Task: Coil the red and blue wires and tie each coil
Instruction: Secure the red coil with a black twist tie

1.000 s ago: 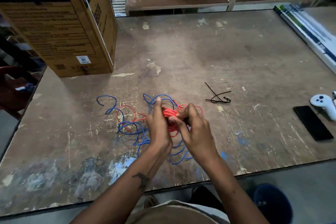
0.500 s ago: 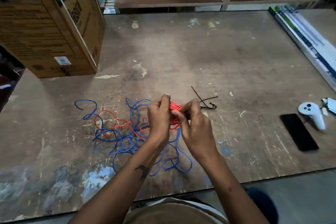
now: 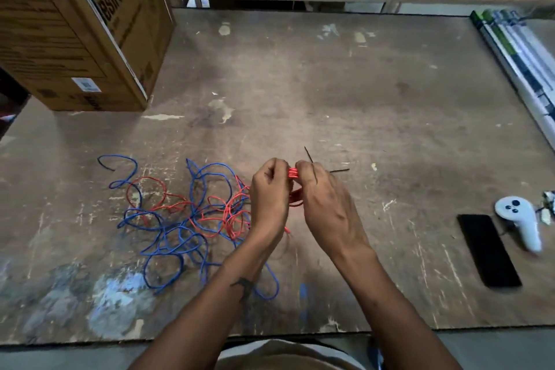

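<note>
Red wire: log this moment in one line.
stage: coiling red | left hand: grips red coil | right hand: grips red coil | blue wire: loose on table | ties: none on

Left of the grip a red wire (image 3: 231, 213) tangles through a blue wire (image 3: 168, 237) on a brown table (image 3: 300, 84) blotched with pale paint. Right of it lie a black phone (image 3: 488, 249) and a white controller (image 3: 519, 219). Far left stands a tan box (image 3: 75, 24) with dark print.
</note>
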